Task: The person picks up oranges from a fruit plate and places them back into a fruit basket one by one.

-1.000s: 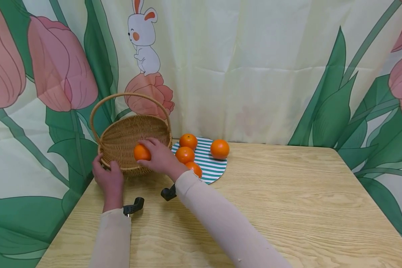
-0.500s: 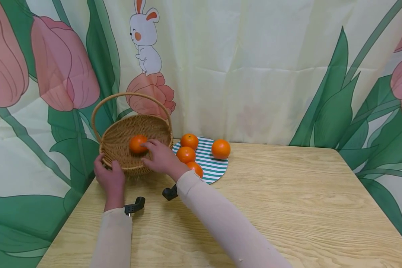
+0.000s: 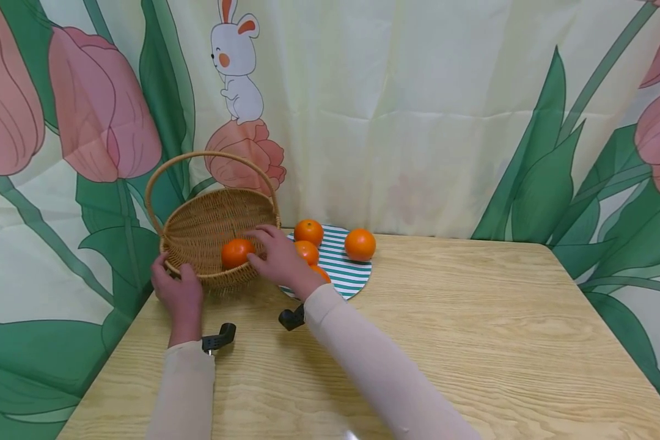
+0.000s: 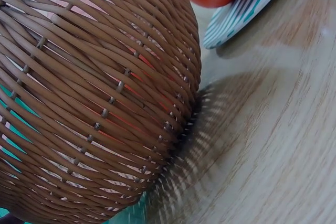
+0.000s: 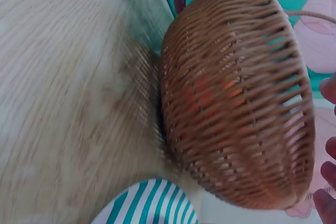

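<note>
Noted L hand (image 3: 177, 294) gripping basket (image 3: 214, 211); R hand (image 3: 283, 260) loosely spread, holding nothing, nr orange (image 3: 235, 254) inside. Could tip basket via slack L grip.

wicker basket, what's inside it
One orange shows inside the wicker basket, near its front rim; orange colour also shows through the weave in both wrist views. Anything under that orange or low behind the front wall is covered, so I can't tell.
</note>
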The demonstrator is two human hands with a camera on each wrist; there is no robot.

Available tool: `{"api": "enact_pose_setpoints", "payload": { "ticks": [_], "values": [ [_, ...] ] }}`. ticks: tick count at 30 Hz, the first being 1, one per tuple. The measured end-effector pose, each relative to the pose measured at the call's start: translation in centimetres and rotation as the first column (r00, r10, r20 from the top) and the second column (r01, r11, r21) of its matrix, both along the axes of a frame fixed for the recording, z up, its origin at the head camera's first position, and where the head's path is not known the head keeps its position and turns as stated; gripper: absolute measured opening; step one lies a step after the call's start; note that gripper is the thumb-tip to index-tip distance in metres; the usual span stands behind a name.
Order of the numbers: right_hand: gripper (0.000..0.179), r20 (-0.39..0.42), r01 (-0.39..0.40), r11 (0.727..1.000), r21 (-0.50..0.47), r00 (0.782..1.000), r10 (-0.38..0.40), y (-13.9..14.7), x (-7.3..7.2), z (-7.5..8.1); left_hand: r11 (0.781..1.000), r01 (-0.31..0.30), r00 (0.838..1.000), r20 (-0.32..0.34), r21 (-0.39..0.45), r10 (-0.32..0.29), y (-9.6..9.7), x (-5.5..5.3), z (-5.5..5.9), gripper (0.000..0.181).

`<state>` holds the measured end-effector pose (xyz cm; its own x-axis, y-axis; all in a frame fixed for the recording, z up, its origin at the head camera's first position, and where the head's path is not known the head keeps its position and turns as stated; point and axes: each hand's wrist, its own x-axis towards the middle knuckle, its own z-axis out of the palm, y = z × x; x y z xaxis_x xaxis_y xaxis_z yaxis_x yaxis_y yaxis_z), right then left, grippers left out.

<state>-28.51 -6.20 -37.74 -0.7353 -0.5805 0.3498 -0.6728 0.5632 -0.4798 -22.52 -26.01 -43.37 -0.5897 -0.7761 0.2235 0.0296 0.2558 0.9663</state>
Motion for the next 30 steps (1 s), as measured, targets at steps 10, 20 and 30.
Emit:
{"api": "enact_pose_setpoints", "payload": {
  "ticks": [10,20,30],
  "values": [
    [0.048,0.043,0.055,0.997,-0.045,0.998,-0.053,2.7,0.3,-0.6,1.0,0.004,1.0,0.007,0.006,-0.004,-0.3,0.2,-0.3,0.049],
    [0.053,0.069,0.101,0.995,-0.003,0.993,-0.1,5.1,0.6,-1.8,1.0,0.016,1.0,0.008,0.013,-0.016,-0.5,0.0,-0.6,0.049],
    [0.054,0.049,0.114,0.993,0.026,0.992,-0.116,7.4,1.1,-2.8,0.999,0.024,1.0,0.015,0.023,-0.025,-0.4,-0.2,-0.2,0.049]
  ]
}}
